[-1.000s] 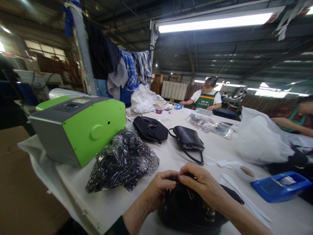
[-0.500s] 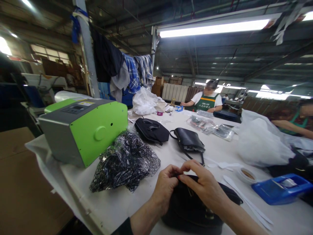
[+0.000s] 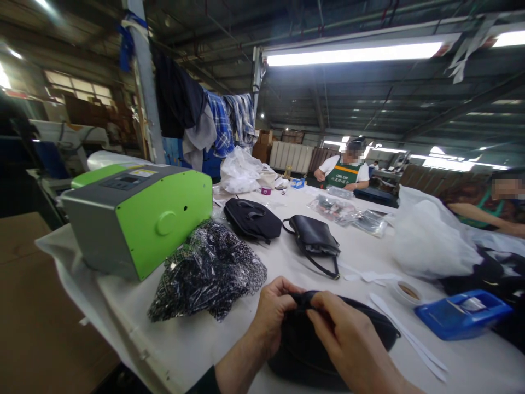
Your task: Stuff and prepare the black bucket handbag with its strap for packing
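A dark handbag (image 3: 305, 347) lies on the white-covered table right in front of me, partly hidden by my hands. My left hand (image 3: 274, 312) pinches the bag's top edge at its left end. Close beside it, my right hand (image 3: 342, 328) has thumb and fingers closed on the same edge, a little further right. Beyond them rest a black bag with a strap (image 3: 315, 235) and a flat black bag with handles (image 3: 253, 219). Left of my hands sits a crumpled heap of black-and-white patterned plastic (image 3: 209, 271).
A green and grey machine (image 3: 164, 219) stands at the table's left. On the right are a blue tape dispenser (image 3: 461, 314), a tape roll (image 3: 408, 293), white strips (image 3: 410, 334) and a stuffed white plastic bag (image 3: 430, 235). One co-worker (image 3: 346, 172) is across the table, another at far right.
My right hand has shifted slightly right along the bag's top edge, apart from my left, which still pinches it. The co-worker across the table has drawn one arm in.
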Demonstrator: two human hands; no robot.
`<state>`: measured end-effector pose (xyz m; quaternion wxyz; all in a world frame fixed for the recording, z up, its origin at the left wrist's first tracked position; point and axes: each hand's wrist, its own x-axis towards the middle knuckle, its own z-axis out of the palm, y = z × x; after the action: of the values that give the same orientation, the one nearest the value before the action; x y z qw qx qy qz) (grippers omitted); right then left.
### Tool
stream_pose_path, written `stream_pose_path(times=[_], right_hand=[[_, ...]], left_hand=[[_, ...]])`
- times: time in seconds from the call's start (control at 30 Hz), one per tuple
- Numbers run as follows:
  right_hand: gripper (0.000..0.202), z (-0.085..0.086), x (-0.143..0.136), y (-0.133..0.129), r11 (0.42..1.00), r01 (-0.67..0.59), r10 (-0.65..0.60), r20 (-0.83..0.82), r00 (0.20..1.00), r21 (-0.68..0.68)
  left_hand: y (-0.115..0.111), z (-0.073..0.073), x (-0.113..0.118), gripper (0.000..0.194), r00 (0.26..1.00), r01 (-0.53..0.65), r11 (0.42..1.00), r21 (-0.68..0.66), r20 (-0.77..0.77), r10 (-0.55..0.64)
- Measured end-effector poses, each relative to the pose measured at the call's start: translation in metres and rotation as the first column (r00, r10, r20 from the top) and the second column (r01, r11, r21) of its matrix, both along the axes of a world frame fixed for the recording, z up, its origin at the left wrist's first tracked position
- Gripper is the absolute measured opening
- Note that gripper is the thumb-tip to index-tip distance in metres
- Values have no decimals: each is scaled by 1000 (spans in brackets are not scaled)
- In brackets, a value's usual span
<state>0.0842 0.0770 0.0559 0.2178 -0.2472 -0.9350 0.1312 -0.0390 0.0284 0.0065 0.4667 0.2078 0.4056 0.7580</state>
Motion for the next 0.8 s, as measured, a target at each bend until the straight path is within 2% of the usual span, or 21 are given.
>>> stream_pose_path(times=[0.1, 0.17, 0.3, 0.47, 0.57, 0.7, 0.8], right_hand=[[7, 14, -3, 3, 979, 96, -80, 96, 992, -180], [6, 20, -6, 4, 972, 103, -75, 137, 988, -213], [25, 28, -11, 5, 991, 74, -44, 254, 966, -110], [20, 37, -17, 7, 998, 9, -31, 379, 925, 61], [17, 40, -18, 11, 987, -79, 24, 366, 930, 137], [16, 35, -17, 18, 967, -208, 147, 341, 929, 150], [15, 28, -18, 20, 960, -223, 166, 294, 941, 170]], left_hand=[[-1, 1, 0, 17, 1000, -3, 1000, -3, 7, 3], [-2, 0, 0, 17, 1000, -9, 1000, -7, 11, 9], [-1, -2, 0, 18, 1000, -18, 1000, -4, 15, 18], [0, -4, 0, 17, 999, -10, 1000, -4, 34, 10], [0, -4, -1, 17, 999, -16, 1000, 2, 35, 16], [0, -5, -1, 16, 999, -30, 999, 21, 36, 29], [0, -6, 2, 15, 999, -38, 998, 43, 40, 37]])
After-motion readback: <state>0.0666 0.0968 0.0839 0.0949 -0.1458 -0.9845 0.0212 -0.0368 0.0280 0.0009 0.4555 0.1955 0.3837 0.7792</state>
